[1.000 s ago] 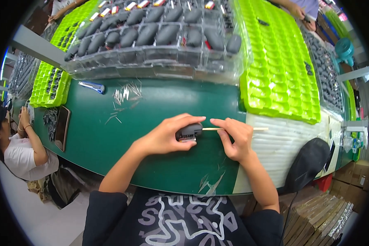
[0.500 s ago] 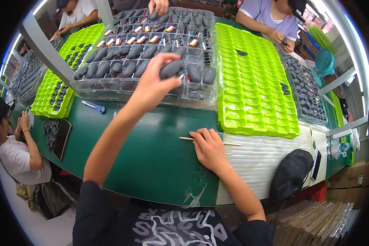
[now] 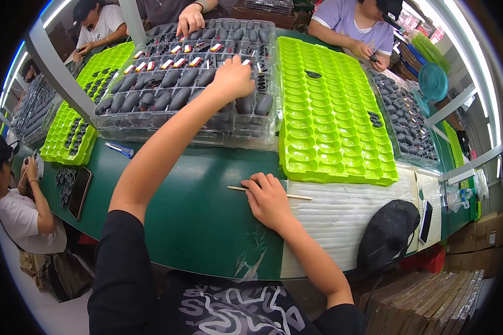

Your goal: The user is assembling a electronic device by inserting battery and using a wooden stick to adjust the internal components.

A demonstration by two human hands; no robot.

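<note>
Clear plastic tray (image 3: 151, 120) at far side of green desk (image 3: 207, 206), rows of pockets w/ dark oval shells (image 3: 170, 78), some pockets w/ small red-and-white parts near the back. Beside it on the right, bright green tray (image 3: 330, 162), nearly all pockets bare, a few dark pieces (image 3: 373, 117) only. Further right a 2nd clear tray (image 3: 408, 128) w/ more dark pieces; another green tray (image 3: 67, 134) far left. Left hand (image 3: 233, 78) stretched fwd, arm almost straight, lying over the front right rows of the clear tray, fingers curled down onto the shells; can't tell if it grips one. Right hand (image 3: 269, 200) rests palm-down on desk at edge of a white ribbed mat (image 3: 346, 218), fingers bent and pinching a thin wooden stick (image 3: 299, 196) that lies flat, sticking out both sides of the hand. Black cap (image 3: 388, 234) on mat nr right elbow. Dark phone (image 3: 79, 192) and blue-handled tool (image 3: 120, 148) on desk, left side. Other people's hands at trays' far edge.
</note>
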